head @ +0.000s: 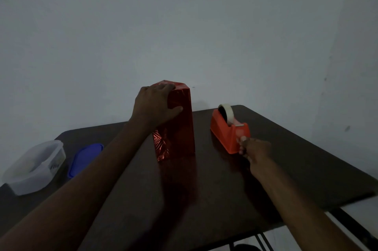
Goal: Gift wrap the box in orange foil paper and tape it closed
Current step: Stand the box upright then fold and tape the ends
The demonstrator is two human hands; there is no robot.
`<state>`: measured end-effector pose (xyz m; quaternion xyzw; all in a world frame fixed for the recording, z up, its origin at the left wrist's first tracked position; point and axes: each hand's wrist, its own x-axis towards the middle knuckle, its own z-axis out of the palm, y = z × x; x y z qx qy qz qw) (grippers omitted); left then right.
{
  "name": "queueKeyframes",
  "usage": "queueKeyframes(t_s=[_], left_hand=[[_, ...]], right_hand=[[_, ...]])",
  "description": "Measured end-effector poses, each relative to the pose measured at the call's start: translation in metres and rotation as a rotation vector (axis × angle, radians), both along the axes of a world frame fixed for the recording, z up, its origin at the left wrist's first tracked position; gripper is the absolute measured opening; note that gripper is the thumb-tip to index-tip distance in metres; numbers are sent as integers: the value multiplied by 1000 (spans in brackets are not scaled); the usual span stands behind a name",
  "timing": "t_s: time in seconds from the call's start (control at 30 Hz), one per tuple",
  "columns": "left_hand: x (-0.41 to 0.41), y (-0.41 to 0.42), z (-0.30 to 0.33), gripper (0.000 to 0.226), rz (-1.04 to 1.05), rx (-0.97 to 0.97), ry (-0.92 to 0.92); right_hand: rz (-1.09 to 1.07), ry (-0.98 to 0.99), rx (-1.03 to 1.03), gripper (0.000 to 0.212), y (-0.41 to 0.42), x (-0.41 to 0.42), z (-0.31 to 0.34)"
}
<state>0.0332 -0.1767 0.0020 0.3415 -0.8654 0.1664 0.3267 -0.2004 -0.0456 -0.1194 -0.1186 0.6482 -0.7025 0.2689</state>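
Note:
A tall box wrapped in orange foil paper (pixel 180 132) stands upright near the middle of the dark table (pixel 204 189). My left hand (pixel 155 105) grips its upper left side, fingers over the folded top, thumb on the front face. To the right sits an orange tape dispenser (pixel 227 128) with a roll of clear tape (pixel 226 112). My right hand (pixel 253 150) is at the dispenser's near end, fingertips pinching a piece of tape pulled from the cutter. The light is dim, so the tape strip itself is hard to see.
A clear plastic container (pixel 33 167) stands at the table's left edge, with a blue lid (pixel 83 158) lying beside it. A pale wall rises behind the table. The table's right edge and metal legs (pixel 263 240) show at the lower right.

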Motion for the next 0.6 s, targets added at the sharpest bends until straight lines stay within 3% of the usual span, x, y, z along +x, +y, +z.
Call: queueKeyframes(t_s=[0.3, 0.6], left_hand=[[-2, 0, -2, 75, -7, -16, -3], [-1, 2, -2, 73, 15, -50, 3]], right_hand=[[-1, 112, -4, 11, 7, 13, 6], [290, 313, -250, 12, -10, 50, 112]])
